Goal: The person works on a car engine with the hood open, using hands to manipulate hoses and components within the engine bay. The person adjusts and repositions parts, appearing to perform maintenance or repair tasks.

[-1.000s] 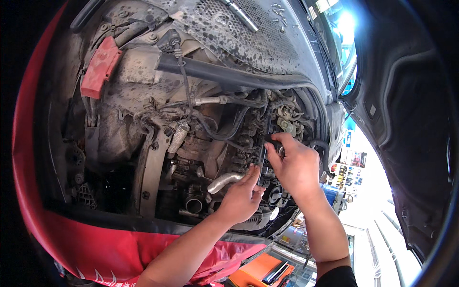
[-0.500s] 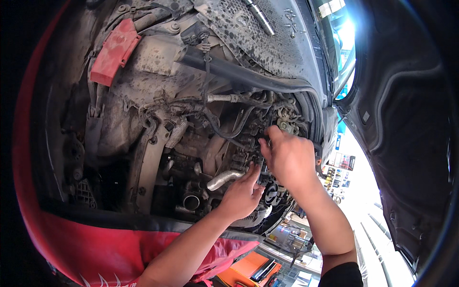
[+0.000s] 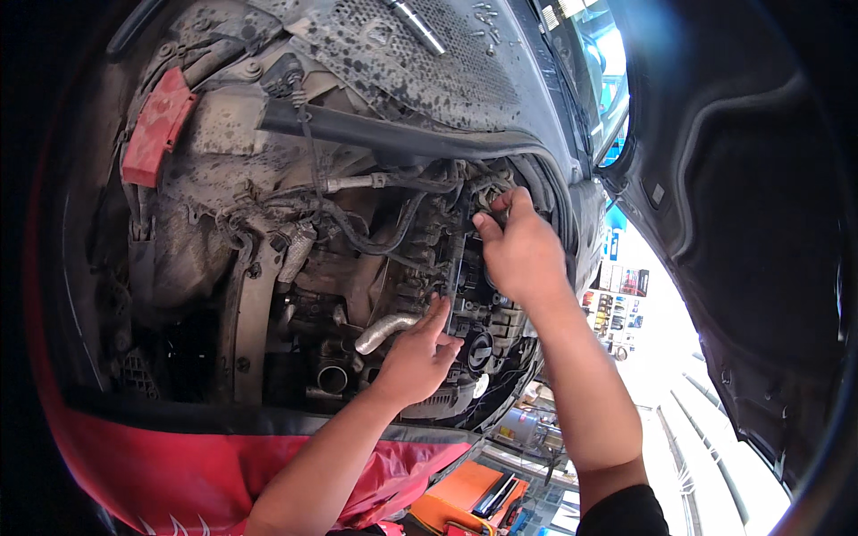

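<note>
A car's engine (image 3: 466, 268) lies beneath both of my hands. My left hand (image 3: 416, 359) rests on its near part with the fingers stretched out, beside a bent silver pipe (image 3: 386, 330). A round black cap (image 3: 481, 348) is just right of those fingertips. Farther along, my right hand (image 3: 525, 255) reaches over the engine's far right end, thumb and forefinger drawn together in a pinch. Whatever sits between those fingers is hidden by the hand. Metal fittings (image 3: 490, 188) show close to its fingertips.
A silver bar-shaped tool (image 3: 416, 25) and several bolts (image 3: 486, 25) lie on the dusty cowl. A red plastic cover (image 3: 159, 129) sits far left, and a red fender cover (image 3: 192, 460) drapes the near edge. The raised hood (image 3: 755, 223) stands at right. Orange trays (image 3: 460, 491) are below.
My right hand has moved farther along the engine and now covers metal fittings that showed before. The left hand stays by the silver pipe. The whole view has shifted, moving the engine leftward in the picture.
</note>
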